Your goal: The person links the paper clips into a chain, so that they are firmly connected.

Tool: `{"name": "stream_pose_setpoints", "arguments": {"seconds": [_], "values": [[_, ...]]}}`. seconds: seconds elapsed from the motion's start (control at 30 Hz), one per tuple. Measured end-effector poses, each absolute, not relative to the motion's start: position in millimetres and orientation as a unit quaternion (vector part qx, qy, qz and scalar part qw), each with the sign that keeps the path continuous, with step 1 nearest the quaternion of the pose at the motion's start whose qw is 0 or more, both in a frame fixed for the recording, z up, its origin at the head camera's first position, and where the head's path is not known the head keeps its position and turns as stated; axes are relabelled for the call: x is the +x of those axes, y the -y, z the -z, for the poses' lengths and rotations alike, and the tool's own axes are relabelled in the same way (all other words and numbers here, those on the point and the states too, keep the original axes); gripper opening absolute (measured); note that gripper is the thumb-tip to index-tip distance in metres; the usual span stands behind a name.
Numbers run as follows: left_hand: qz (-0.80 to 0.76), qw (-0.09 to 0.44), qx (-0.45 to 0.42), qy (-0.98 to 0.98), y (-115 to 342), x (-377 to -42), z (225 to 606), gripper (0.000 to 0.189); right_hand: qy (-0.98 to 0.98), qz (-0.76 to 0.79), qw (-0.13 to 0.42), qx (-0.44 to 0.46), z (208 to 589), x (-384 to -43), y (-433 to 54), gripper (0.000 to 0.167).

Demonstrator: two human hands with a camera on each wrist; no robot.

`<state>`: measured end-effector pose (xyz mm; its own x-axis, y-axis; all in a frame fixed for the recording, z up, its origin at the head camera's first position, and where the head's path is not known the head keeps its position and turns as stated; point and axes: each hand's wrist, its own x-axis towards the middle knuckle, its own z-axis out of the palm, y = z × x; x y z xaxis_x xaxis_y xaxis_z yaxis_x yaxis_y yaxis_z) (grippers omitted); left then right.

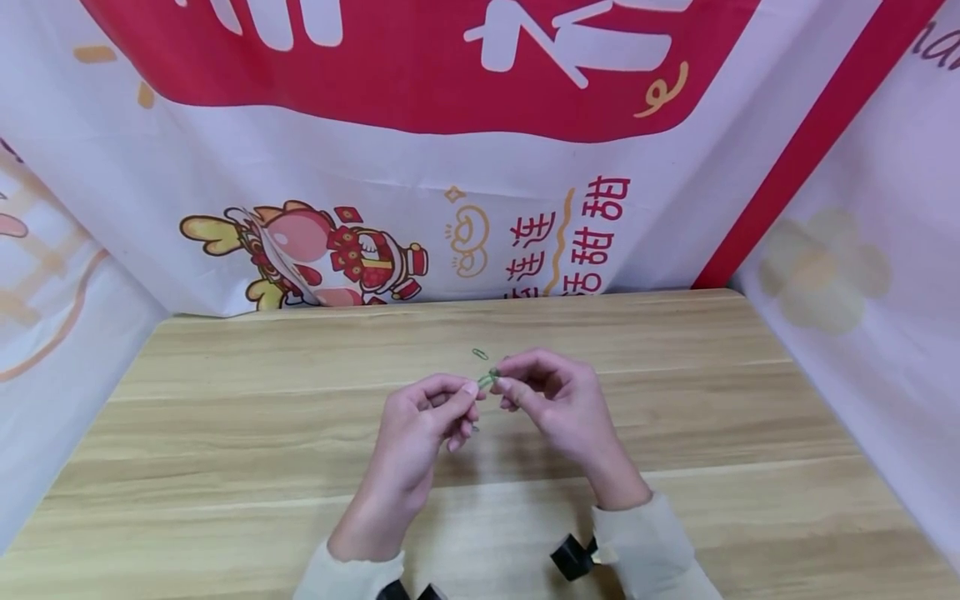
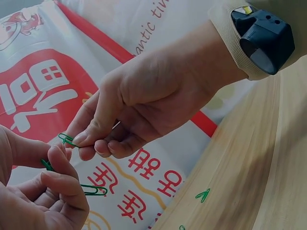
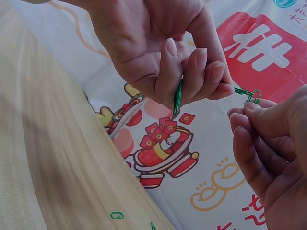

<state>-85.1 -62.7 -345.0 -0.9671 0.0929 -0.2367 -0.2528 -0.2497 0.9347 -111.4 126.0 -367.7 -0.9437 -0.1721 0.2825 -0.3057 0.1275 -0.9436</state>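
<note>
Over the wooden table, both hands meet at a green paper clip (image 1: 486, 381). My left hand (image 1: 423, 425) pinches one clip (image 3: 241, 91) between thumb and forefinger, while its other fingers are curled with a further clip (image 3: 178, 98) jutting out between them. Thumb and fingertips of my right hand (image 1: 562, 404) pinch another green clip (image 2: 66, 139), whose wire overlaps the left hand's clip in the right wrist view. The left fingers partly cover the clips they hold.
Loose green paper clips (image 2: 203, 195) lie on the wooden table (image 1: 262, 467), one (image 1: 480, 354) just beyond the hands. A printed white and red cloth (image 1: 420, 167) hangs at the table's back edge and along the sides. Black wrist cameras (image 1: 573, 557) sit at the sleeves.
</note>
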Motion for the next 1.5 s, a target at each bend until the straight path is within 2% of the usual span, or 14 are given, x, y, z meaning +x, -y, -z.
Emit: {"name": "stream_pose_setpoints", "arguments": {"seconds": [0.57,0.83,1.2,1.5], "values": [[-0.810,0.138,-0.074,-0.565,60,-85,344,0.005,0.715,-0.682,0.037,0.153,369,-111,-125,0.016],[-0.799,0.127,-0.081,-0.582,62,-83,337,0.004,0.710,-0.685,0.045,0.156,365,-110,-123,0.017],[-0.774,0.131,-0.084,-0.614,67,-89,344,0.004,0.727,-0.664,0.002,0.175,366,-113,-127,0.012],[-0.743,0.140,-0.083,-0.649,67,-91,349,0.013,0.740,-0.663,0.031,0.111,366,-114,-128,0.010]]}}
